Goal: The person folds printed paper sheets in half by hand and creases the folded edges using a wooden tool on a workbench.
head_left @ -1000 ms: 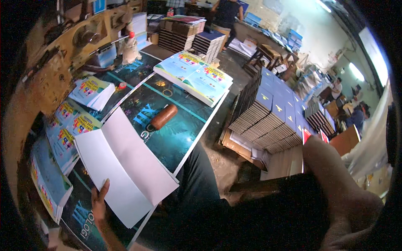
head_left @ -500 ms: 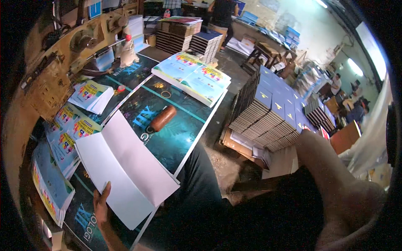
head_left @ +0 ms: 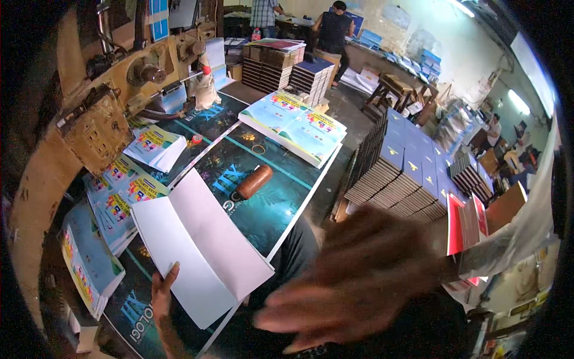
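Note:
A large white sheet (head_left: 197, 251), blank on the side that shows and creased along its middle, lies spread at the near edge of the worktable. My left hand (head_left: 162, 293) holds its lower left edge, the thumb by the paper and other fingers partly hidden. My right hand (head_left: 353, 275) is a motion-smeared shape right of the sheet, apart from it; its fingers cannot be made out. Beyond the sheet lies a brown, rounded cylindrical tool (head_left: 255, 182). Left of it are piles of printed blue-and-yellow covers (head_left: 122, 194).
A machine (head_left: 95, 125) stands along the left side. A stack of printed sheets (head_left: 293, 122) sits at the table's far right corner. Blue-covered books (head_left: 400, 161) are piled on the right. A red-covered stack (head_left: 463, 224) stands nearby. People (head_left: 335, 33) work at the back.
My right hand has swung from the far right down and left toward the sheet. The view has shifted, so the table appears farther right and lower. My left hand keeps its place at the sheet.

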`<action>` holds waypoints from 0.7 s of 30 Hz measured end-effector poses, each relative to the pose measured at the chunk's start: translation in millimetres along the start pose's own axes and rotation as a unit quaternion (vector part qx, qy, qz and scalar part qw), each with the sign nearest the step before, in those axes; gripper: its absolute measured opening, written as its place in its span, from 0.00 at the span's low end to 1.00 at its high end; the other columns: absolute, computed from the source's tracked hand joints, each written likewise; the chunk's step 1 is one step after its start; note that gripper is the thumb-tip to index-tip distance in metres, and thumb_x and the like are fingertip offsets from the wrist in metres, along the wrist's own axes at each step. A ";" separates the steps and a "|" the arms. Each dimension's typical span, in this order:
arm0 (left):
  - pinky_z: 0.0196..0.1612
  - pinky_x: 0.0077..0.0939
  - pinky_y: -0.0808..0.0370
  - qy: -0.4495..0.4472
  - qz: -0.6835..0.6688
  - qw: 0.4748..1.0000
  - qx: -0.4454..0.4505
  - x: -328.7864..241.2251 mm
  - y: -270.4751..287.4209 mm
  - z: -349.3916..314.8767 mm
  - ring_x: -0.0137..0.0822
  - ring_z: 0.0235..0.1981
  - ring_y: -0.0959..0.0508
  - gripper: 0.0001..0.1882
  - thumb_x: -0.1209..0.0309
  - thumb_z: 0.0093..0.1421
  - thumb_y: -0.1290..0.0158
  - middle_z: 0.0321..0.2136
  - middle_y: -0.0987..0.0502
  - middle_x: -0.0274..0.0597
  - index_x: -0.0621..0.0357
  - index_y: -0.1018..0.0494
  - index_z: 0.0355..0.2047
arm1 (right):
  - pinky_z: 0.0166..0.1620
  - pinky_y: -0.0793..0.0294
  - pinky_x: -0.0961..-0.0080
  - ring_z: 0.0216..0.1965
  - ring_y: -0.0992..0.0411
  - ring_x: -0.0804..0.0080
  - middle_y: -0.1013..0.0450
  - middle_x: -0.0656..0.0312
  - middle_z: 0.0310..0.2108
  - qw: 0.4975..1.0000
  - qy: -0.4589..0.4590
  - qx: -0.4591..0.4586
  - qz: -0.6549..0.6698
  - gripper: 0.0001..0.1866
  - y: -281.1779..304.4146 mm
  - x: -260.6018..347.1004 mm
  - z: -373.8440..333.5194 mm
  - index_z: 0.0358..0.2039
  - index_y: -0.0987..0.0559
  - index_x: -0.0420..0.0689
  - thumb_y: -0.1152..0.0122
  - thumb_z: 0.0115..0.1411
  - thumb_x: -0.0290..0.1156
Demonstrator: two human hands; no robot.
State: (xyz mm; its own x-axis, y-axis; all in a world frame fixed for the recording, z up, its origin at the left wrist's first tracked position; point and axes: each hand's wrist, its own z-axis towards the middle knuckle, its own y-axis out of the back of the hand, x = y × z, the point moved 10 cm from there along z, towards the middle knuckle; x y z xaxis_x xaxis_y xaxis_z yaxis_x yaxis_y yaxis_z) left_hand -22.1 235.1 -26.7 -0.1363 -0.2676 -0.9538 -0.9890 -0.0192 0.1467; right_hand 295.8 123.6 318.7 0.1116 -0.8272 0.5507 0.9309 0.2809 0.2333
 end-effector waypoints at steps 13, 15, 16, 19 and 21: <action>0.53 0.31 0.33 0.042 -0.077 0.996 0.020 -20.8 -28.1 -7.3 0.37 0.46 0.25 0.28 0.61 0.55 0.36 0.46 0.24 0.44 0.66 0.29 0.51 | 0.24 0.27 0.81 0.20 0.26 0.77 0.27 0.65 0.19 0.895 -0.012 0.242 0.374 0.14 -95.8 -19.8 31.9 0.23 0.21 0.42 0.28 0.44 0.38; 0.53 0.31 0.33 0.051 -0.083 0.995 0.011 -15.4 -20.4 -12.3 0.37 0.46 0.25 0.28 0.61 0.55 0.36 0.47 0.24 0.45 0.66 0.29 0.51 | 0.25 0.27 0.82 0.21 0.26 0.77 0.26 0.65 0.19 0.892 0.026 0.255 0.373 0.15 -92.6 -15.8 38.0 0.24 0.21 0.41 0.26 0.43 0.38; 0.54 0.30 0.33 0.030 -0.062 0.997 0.016 -11.0 -17.9 -6.2 0.36 0.46 0.25 0.28 0.62 0.56 0.37 0.47 0.24 0.45 0.66 0.29 0.51 | 0.25 0.26 0.82 0.21 0.26 0.77 0.26 0.65 0.20 0.892 0.046 0.261 0.366 0.16 -90.4 -11.7 41.8 0.24 0.21 0.41 0.25 0.43 0.38; 0.54 0.31 0.32 -0.023 -0.056 0.998 0.025 -7.6 -20.5 3.0 0.36 0.46 0.25 0.25 0.62 0.56 0.38 0.46 0.23 0.47 0.67 0.27 0.49 | 0.26 0.26 0.83 0.22 0.25 0.77 0.24 0.64 0.22 0.862 -0.002 0.322 0.391 0.18 -100.4 -16.3 45.9 0.26 0.20 0.40 0.21 0.41 0.39; 0.53 0.30 0.31 -0.007 -0.075 0.997 0.031 -6.5 -23.9 -0.8 0.36 0.46 0.24 0.25 0.62 0.56 0.38 0.45 0.23 0.47 0.68 0.27 0.48 | 0.27 0.25 0.83 0.23 0.24 0.77 0.22 0.63 0.23 0.823 -0.069 0.373 0.423 0.20 -115.0 -23.3 46.9 0.27 0.19 0.40 0.19 0.40 0.39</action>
State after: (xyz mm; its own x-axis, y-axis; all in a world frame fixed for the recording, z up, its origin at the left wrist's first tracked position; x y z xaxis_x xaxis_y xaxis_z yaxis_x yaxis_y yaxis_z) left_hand 2.4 236.5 -23.8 0.0139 -0.2525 -0.9675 -0.9999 0.0020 -0.0149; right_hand 169.9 133.4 316.6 0.5216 -0.1340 0.8426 0.0628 0.9909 0.1188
